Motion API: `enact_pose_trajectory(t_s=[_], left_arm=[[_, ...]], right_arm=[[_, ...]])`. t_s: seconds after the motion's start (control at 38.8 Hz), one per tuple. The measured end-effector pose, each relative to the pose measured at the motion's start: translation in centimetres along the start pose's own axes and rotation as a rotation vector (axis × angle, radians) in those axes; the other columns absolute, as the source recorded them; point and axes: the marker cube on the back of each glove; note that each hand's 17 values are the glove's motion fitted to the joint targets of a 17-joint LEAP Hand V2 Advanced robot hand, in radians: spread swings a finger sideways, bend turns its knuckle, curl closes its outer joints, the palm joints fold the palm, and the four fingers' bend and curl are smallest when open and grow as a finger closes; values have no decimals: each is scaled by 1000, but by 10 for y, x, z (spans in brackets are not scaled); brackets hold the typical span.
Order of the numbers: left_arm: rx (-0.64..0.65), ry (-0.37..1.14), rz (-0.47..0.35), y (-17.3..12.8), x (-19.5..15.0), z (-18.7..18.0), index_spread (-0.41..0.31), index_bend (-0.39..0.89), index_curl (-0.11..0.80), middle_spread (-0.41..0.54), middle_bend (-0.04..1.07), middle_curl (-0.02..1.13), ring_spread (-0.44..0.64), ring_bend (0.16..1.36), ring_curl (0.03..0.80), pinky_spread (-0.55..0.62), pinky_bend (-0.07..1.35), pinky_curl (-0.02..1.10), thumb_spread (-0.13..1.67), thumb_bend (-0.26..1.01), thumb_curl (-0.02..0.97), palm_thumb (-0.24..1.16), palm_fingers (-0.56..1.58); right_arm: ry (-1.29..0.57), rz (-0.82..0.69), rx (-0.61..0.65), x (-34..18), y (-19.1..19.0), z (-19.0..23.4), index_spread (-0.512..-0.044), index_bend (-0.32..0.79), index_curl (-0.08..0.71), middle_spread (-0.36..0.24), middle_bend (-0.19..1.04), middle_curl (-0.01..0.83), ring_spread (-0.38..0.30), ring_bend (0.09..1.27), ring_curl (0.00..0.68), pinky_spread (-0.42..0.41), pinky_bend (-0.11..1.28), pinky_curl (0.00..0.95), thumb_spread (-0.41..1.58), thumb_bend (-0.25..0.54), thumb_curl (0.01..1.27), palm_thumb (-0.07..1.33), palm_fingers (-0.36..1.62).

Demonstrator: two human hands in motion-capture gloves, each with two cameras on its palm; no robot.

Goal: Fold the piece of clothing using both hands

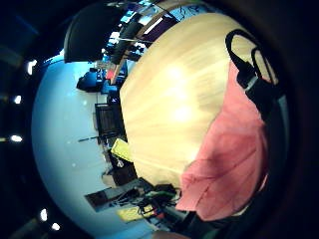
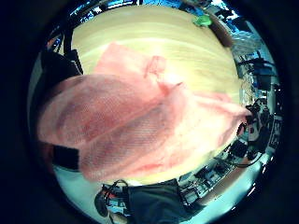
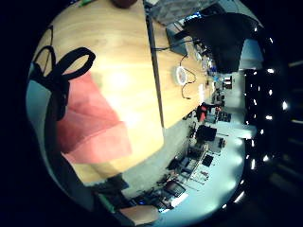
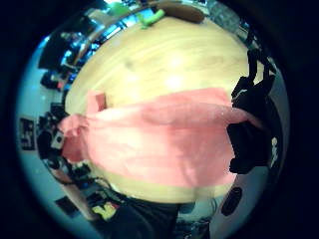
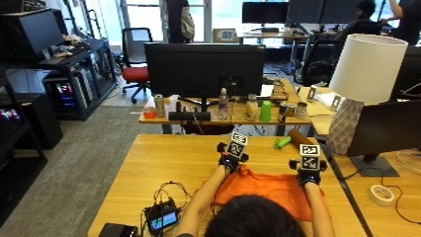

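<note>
Office w/ monitors behind; pale wooden table [image 5: 171, 158] holds orange soft cloth garment [image 5: 263, 190], spread flat near the person's edge. Left hand [image 5: 230, 160] & right hand [image 5: 308, 174] sit at its far corners; grip state can't tell, fingers hidden. Fabric looks light, limp, prob drapes & slides easily; best pinched at corners/hem, both sides together.

Light wooden counter [image 5: 164, 158] up front, w/ a small black device with a lit screen [image 5: 162, 218] and tangled black cables near its front-left corner. Far edge: green toy-like object [image 5: 282, 142] beside a brown cylinder [image 5: 300, 137]. Right side, white lampshade [image 5: 365, 60] on a pale faceted base; roll of white tape [image 5: 380, 194] on the adjoining counter. Behind, big black monitor [image 5: 204, 69], bottles and cans lined up along the back counter incl. a green bottle [image 5: 265, 111].
</note>
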Motion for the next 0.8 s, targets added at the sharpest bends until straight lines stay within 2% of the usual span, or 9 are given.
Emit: enact_pose_trajectory(t_s=[0.08, 0.18, 0.28, 0.39, 0.46, 0.54, 0.59, 0.67, 0.8], left_arm=[[-63, -106, -17, -28, 9, 14, -299, 215, 524, -316, 415, 535, -351, 506, 435, -288, 200, 368, 999, -17, 606, 711, 1134], [-136, -79, -24, -32, 14, 39, -292, 181, 516, -313, 387, 528, -341, 452, 422, -281, 197, 374, 1075, -19, 578, 687, 1107], [-102, -87, -40, -32, 12, 48, -244, 54, 461, -281, 277, 505, -308, 447, 425, -248, 259, 400, 1170, -31, 533, 624, 902], [-67, -198, -123, -25, -1, 40, -183, 28, 413, -221, 174, 501, -238, 471, 446, -153, 301, 430, 1220, -48, 473, 531, 627], [-8, -206, -119, -18, -5, 26, -146, 66, 390, -157, 118, 465, -175, 477, 443, -78, 304, 430, 1239, -39, 439, 492, 481], [72, -199, -127, -9, -9, 10, -118, 104, 377, -95, 99, 424, -111, 479, 432, -3, 313, 425, 1251, -33, 410, 462, 394], [104, -176, -104, 2, -8, 0, -107, 117, 367, -67, 110, 403, -81, 488, 420, 30, 323, 415, 1254, -30, 393, 447, 389], [144, -114, -19, 17, 0, -8, -95, 131, 359, -34, 123, 382, -51, 496, 408, 69, 333, 406, 1262, -23, 374, 437, 378], [142, -58, 81, 21, 14, 19, -82, 174, 365, 15, 126, 357, 30, 480, 396, 139, 351, 403, 1274, -19, 345, 420, 332]], right_arm=[[69, 89, -45, 27, -5, 10, -268, 162, 391, -157, 412, 496, -228, 720, 480, -290, 570, 438, 998, -13, 338, 1154, 1292], [31, 174, -27, 33, -14, 36, -269, 150, 386, -157, 427, 500, -227, 712, 478, -294, 553, 433, 1004, -13, 336, 1152, 1273], [47, 229, 75, 46, -21, 48, -270, 136, 379, -160, 417, 496, -233, 679, 468, -289, 542, 427, 1024, -7, 337, 1160, 1209], [84, 209, 228, 66, -49, 61, -282, 110, 361, -161, 347, 475, -228, 620, 450, -268, 541, 422, 1063, -18, 330, 1138, 1069], [66, 175, 183, 82, -81, 95, -285, 99, 347, -161, 307, 463, -228, 588, 441, -250, 526, 416, 1089, -24, 322, 1110, 1027], [72, 153, 132, 92, -70, 94, -291, 91, 332, -162, 278, 455, -228, 570, 434, -237, 518, 412, 1114, -26, 314, 1081, 1022], [68, 135, 112, 97, -57, 87, -294, 85, 321, -162, 257, 449, -226, 559, 429, -232, 518, 410, 1130, -27, 308, 1059, 1021], [58, 117, 53, 103, -33, 80, -296, 79, 306, -161, 238, 445, -222, 552, 428, -225, 511, 407, 1150, -30, 297, 1019, 1016], [6, 128, -30, 118, 2, 95, -300, 30, 266, -148, 201, 439, -196, 532, 429, -194, 551, 416, 1173, -51, 267, 892, 908]])
